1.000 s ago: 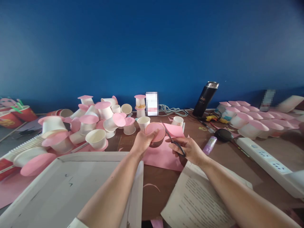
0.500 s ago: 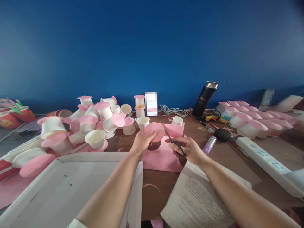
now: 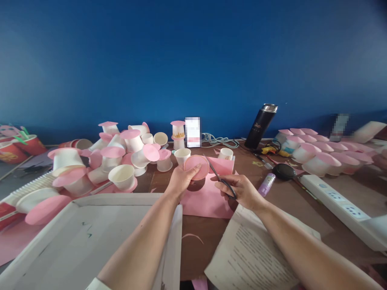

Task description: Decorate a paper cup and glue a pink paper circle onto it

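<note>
Pinched between the thumb and fingers of my left hand [image 3: 180, 182] is a round pink paper disc [image 3: 198, 164], tilted to face me. My right hand [image 3: 242, 190] is closed round the dark handles of a pair of scissors [image 3: 231, 191]. Their blades point up and left, close to the disc's right edge; I cannot tell whether they touch it. Under both hands lies a pink paper sheet [image 3: 208, 206]. A white paper cup [image 3: 182, 155] stands just behind the disc, and another small cup [image 3: 226, 154] sits behind a standing piece of pink paper [image 3: 222, 165].
Many white cups with pink discs [image 3: 112, 158] crowd the left; more stand in rows [image 3: 323, 159] at right. A white tray [image 3: 169, 241] fills the front left. Nearby are a printed sheet [image 3: 250, 253], a purple glue stick [image 3: 266, 185], a power strip [image 3: 338, 201] and a black flask [image 3: 260, 127].
</note>
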Available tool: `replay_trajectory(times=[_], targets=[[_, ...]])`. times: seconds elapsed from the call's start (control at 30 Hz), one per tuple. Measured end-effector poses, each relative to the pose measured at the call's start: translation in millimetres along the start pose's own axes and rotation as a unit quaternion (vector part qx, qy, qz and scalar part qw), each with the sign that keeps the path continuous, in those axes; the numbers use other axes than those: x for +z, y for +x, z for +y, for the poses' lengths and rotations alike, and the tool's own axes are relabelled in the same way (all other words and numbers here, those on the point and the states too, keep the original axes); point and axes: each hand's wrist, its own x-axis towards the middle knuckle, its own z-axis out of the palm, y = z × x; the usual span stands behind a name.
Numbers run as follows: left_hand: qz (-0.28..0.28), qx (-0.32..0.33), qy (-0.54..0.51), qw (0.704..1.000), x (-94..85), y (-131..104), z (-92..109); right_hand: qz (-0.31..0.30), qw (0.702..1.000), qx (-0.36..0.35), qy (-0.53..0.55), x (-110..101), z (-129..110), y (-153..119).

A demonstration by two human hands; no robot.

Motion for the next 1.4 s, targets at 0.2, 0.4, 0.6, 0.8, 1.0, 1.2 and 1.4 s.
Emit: replay_trajectory(times=[0.2, 0.4, 0.6, 0.8, 1.0, 1.2, 1.4], targets=[[-0.011, 0.004, -0.013, 1.0, -2.8, 4.2, -4.2, -0.008, 1.0, -0.008, -0.005, -1.6, 3.8, 1.4], [-0.009, 0.001, -0.031, 0.999, -2.3, 2.0, 0.1, -0.009, 1.0, 0.001, 0.0, -2.9, 7.4, 1.7], [0.013, -0.006, -0.032, 0.999, -0.7, 0.9, 3.0, -0.017, 1.0, 0.005, 0.003, -4.3, 9.5, 1.5], [0.006, 0.009, 0.027, 1.0, -2.4, 2.5, 2.3, -0.022, 1.0, 0.004, 0.004, -2.2, 6.0, 2.2], [-0.031, 0.026, 0.047, 0.998, -4.9, 1.9, 0.1, -0.013, 1.0, -0.009, 0.008, -1.8, 7.5, 2.7], [-0.025, 0.014, 0.03, 0.999, -4.5, -0.1, 2.6, -0.022, 0.999, -0.035, -0.021, -5.4, 15.6, 4.1], [-0.007, 0.008, 0.031, 0.999, -2.5, -0.7, 3.8, -0.022, 0.997, -0.055, -0.053, -7.6, 18.6, 4.8]])
